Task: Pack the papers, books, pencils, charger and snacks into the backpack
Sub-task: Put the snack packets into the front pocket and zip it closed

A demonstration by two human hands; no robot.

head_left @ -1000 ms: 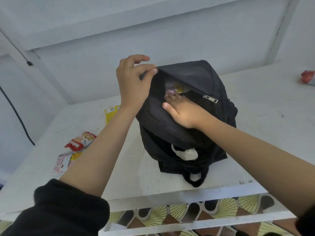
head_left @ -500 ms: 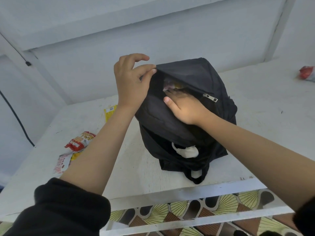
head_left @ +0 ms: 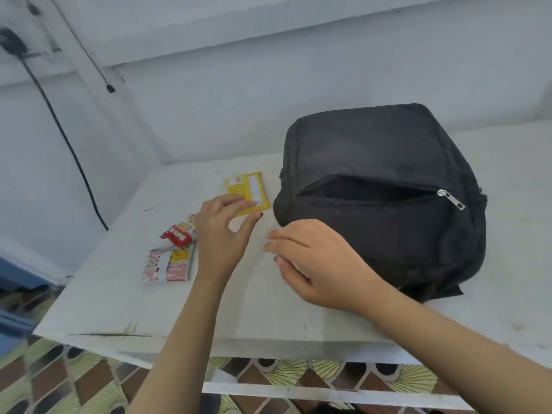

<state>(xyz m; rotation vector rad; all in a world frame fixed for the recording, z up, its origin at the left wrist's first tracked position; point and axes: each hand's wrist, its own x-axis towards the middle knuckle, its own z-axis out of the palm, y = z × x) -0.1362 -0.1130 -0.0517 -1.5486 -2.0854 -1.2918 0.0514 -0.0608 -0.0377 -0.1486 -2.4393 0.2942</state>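
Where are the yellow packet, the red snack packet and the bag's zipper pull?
yellow packet (head_left: 249,189): head view, middle of its uncovered upper face.
red snack packet (head_left: 178,234): head view, middle of the wrapper.
zipper pull (head_left: 451,199): head view, middle of the metal tab.

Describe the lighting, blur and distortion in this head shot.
Head view: light is soft and even, no glare; the left hand and right hand are slightly smeared; the open pocket of the backpack is too dark to see into; the wide lens makes the wall post lean.

Empty hands (head_left: 313,264) beside unzipped backpack (head_left: 388,150)
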